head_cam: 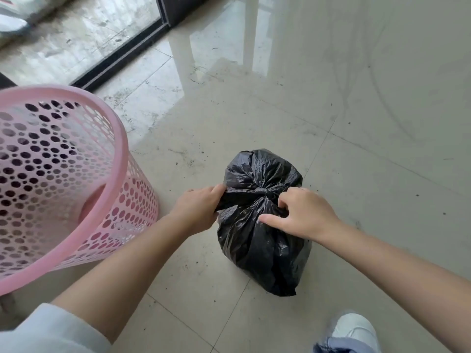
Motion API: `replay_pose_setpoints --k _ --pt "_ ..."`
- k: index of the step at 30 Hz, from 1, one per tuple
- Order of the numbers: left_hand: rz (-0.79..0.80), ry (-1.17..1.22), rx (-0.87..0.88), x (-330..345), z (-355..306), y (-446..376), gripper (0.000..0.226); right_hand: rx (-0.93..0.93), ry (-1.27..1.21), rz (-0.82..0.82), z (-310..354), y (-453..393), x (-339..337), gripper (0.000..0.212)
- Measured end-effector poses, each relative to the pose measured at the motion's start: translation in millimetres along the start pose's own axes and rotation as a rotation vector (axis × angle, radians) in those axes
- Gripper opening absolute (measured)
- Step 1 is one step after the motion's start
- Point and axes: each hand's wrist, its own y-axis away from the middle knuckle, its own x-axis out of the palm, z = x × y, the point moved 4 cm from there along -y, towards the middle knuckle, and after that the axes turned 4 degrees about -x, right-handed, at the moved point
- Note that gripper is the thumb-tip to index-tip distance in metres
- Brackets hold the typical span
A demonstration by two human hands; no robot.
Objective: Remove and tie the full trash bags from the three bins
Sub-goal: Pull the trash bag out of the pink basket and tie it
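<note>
A domestic interior is indicated, most likely a living area opening onto a balcony or terrace. Large glossy floor tiles (331, 98) (pale, marked with dust, specks and scuffs) are laid throughout. A dark sliding-door track (122, 56) is seen at the upper left, with a rougher, stained outdoor surface (84, 29) beyond it. A pink perforated plastic bin (76, 174) of household type stands on the tiles. White furniture legs (251, 29) are noted at the top.
</note>
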Motion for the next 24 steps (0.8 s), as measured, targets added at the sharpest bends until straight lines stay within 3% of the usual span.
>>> replay_pose_setpoints --k 3,6,10,12,15,20,24 --pt "-0.092 0.115 -0.052 -14 1 0 0.034 0.026 0.069 0.152 5 -13 11 0.035" --pt "-0.012 0.225 -0.084 -31 3 2 0.039 0.106 0.02 0.134 -8 -31 3 0.037" --pt "0.054 0.477 -0.152 -75 4 25 0.029 0.233 0.0 0.072 -24 -27 -34 0.014" --pt "0.089 0.484 -0.185 -102 4 34 0.017 0.3 0.0 0.111 -24 -16 -51 0.016" --pt "0.169 0.483 -0.21 -150 -11 43 0.019 0.386 -0.067 0.143 -18 10 -83 0.024" --pt "0.214 0.462 -0.07 -247 -95 57 0.026 0.461 -0.129 0.18 -15 66 -170 0.033" --pt "0.201 0.356 0.049 -347 -190 66 0.033 0.554 -0.172 0.133 -52 119 -292 0.036"
